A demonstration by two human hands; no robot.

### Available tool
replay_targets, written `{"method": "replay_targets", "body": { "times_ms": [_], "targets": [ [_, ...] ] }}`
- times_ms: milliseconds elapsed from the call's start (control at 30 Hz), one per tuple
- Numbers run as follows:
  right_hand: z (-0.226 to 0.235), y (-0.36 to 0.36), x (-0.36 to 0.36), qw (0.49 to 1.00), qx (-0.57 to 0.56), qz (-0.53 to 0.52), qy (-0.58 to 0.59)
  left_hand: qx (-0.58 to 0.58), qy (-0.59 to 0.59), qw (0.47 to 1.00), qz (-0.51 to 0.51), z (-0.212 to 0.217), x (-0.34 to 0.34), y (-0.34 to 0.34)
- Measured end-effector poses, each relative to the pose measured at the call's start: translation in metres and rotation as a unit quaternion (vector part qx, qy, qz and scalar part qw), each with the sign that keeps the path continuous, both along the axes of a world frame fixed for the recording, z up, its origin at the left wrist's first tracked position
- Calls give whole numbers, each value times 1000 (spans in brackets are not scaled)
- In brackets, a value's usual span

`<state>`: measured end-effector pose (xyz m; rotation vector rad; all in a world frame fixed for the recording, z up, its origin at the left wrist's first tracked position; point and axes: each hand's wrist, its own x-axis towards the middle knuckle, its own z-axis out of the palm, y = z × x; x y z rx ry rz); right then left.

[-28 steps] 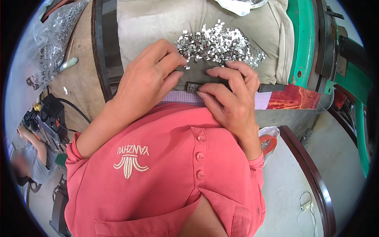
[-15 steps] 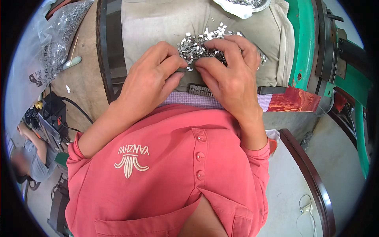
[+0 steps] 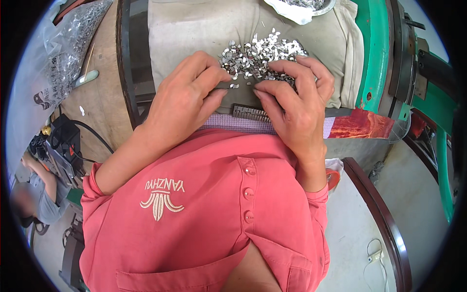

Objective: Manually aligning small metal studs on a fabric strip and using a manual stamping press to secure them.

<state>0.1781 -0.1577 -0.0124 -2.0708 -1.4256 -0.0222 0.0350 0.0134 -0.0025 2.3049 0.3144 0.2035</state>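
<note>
A loose pile of small, flat, silvery metal pieces (image 3: 260,51) lies on a beige cloth (image 3: 199,29) in front of me. At its left edge is my left hand (image 3: 187,87), fingers curled and thumb drawn in; anything within them is hidden. My right hand (image 3: 299,95) bends over the pile's near right side, thumb and index finger almost together. Whatever may be between those tips is too small to make out. Between the hands, close to my body, sits a dark slotted metal block (image 3: 250,112), its right end beside my right thumb.
A bowl (image 3: 327,7) of metal pieces with white lining stands at the far right. Green machine framing (image 3: 372,53) borders the cloth on the right. Left are a wooden board (image 3: 82,114) and a clear plastic bag (image 3: 78,46) of metal parts. Another person (image 3: 41,192) sits at far left.
My right hand has drawn back from the pile toward the right and nearer to me, uncovering more metal pieces. My left hand has hardly moved.
</note>
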Motion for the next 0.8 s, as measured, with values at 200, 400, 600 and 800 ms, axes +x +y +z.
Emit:
{"method": "replay_targets", "body": {
  "times_ms": [200,400,600,800],
  "targets": [
    [2,12,-10,1000,5,14,19,24,-2,1000,-11,0,2,-2],
    [0,16,-9,999,-6,39,-19,33,-7,999,-10,-1,2,-2],
    [6,-8,-3,999,-38,7,3,42,-4,999,-12,1,3,-3],
    [7,-23,3,999,-35,-35,11,41,0,999,-17,0,4,-3]
  ]
}}
